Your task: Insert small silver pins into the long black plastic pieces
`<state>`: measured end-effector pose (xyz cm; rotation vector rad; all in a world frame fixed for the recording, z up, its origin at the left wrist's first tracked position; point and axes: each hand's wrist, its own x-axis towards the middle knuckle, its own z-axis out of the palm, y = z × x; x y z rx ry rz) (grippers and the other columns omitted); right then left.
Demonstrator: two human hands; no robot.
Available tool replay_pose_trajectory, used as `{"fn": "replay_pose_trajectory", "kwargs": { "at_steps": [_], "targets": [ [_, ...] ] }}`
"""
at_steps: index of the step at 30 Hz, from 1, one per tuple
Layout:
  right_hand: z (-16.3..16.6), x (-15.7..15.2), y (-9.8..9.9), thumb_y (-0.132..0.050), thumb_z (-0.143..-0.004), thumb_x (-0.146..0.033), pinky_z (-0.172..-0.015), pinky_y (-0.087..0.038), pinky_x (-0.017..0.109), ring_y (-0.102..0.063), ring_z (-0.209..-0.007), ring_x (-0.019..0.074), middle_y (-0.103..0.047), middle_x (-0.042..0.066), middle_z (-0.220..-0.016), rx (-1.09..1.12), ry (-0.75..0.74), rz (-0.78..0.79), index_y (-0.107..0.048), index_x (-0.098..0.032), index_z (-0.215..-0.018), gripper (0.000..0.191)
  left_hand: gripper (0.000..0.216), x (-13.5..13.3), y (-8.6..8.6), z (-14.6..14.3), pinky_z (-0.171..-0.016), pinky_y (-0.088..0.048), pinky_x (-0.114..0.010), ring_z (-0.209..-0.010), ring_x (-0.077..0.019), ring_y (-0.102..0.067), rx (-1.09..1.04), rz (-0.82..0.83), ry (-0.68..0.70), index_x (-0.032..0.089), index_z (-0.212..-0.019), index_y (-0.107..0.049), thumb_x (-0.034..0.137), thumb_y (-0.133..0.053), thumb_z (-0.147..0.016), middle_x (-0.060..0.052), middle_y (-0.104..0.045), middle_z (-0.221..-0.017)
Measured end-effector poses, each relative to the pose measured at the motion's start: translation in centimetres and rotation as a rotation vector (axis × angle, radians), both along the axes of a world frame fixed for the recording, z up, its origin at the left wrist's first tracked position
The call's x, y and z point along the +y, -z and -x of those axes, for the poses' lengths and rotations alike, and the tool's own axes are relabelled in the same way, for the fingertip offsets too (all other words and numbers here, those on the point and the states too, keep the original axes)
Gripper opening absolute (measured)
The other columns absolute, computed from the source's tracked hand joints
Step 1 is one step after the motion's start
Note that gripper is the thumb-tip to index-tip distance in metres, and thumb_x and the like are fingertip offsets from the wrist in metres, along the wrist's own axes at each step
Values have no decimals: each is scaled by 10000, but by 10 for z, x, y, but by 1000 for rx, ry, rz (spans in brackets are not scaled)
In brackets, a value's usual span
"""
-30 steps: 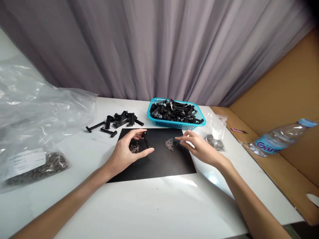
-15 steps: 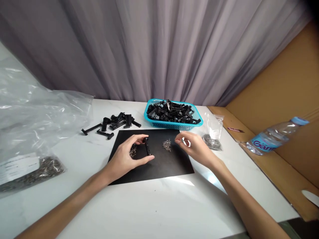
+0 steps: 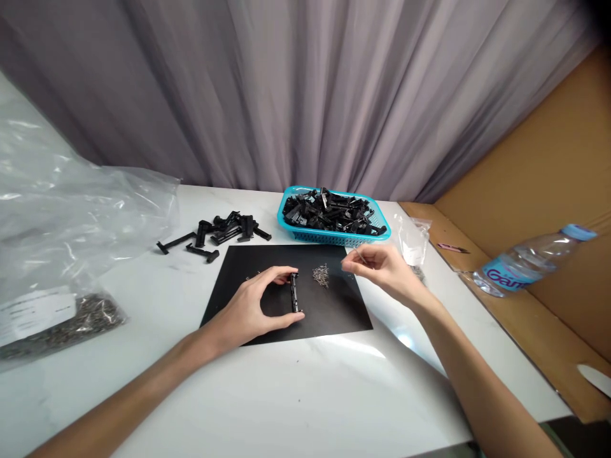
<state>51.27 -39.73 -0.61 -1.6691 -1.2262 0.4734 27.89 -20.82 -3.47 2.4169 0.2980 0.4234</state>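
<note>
My left hand (image 3: pixel 251 305) is closed around a black plastic part (image 3: pixel 294 292), gripping its two ends between thumb and fingers so that it stands across the grip above a black mat (image 3: pixel 272 331). To the right, my right hand (image 3: pixel 379 267) is raised over the mat's right edge with its fingertips pinched. A thin, light-coloured sliver shows at those fingers, too small to name. Between the hands lies a small pile of tiny metal pieces (image 3: pixel 321 276) on the mat. A few more metal bits show behind my left hand, which mostly hides them.
A blue basket (image 3: pixel 334 240) heaped with black parts stands behind the mat. Several loose black parts (image 3: pixel 229 229) lie left of it. Clear bags of metal pieces (image 3: pixel 95 315) rest at both sides. A water bottle (image 3: pixel 529 264) lies tilted on cardboard at right.
My left hand has shifted right and slightly toward me with the black part. My right hand has moved slightly right and up, still pinched, its fingers turned.
</note>
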Motion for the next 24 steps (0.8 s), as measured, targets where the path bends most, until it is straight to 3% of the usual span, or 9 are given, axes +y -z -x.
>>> {"fn": "replay_pose_trajectory", "kwargs": {
  "at_steps": [5, 11, 16, 20, 24],
  "targets": [
    [23, 11, 10, -710, -906, -291, -615, -422, 280, -558, -685, 139, -723, 20, -827, -23, -107, -11, -777, -188, -894, 123, 673, -4, 1, -1, -1104, -515, -475, -1210, -275, -670, 28, 29, 24, 304, -1371, -535, 471, -819, -784, -41, -695, -1290],
    [49, 19, 19, -704, -919, -243, -761, -504, 315, -654, -914, 188, -754, 33, -963, 19, -231, -112, -786, -230, -899, 86, 657, -7, -1, -2, -1083, -535, -456, -1215, -270, -670, 1, 36, 33, 289, -1348, -539, 440, -826, -776, -42, -697, -1280],
    [59, 24, 25, -772, -879, -299, -673, -460, 290, -664, -792, 171, -775, 21, -938, 100, -79, -117, -762, -228, -985, 128, 633, -11, -3, -3, -1070, -550, -415, -1194, -255, -684, -30, 55, 42, 281, -1331, -554, 395, -830, -773, -35, -709, -1249],
    [61, 26, 31, -744, -894, -275, -622, -404, 288, -566, -679, 145, -761, 9, -883, 18, 67, -138, -775, -224, -898, 60, 656, -12, -1, -2, -1054, -558, -394, -1169, -247, -688, -72, 38, 64, 281, -1335, -562, 386, -849, -755, -32, -711, -1227],
    [62, 24, 33, -709, -911, -232, -641, -410, 291, -543, -682, 143, -753, 0, -886, -21, 92, -161, -788, -239, -915, 80, 673, -11, 2, -1, -1030, -565, -384, -1140, -241, -687, -124, 8, 76, 274, -1353, -559, 366, -853, -754, -41, -700, -1229]
  ]
}}
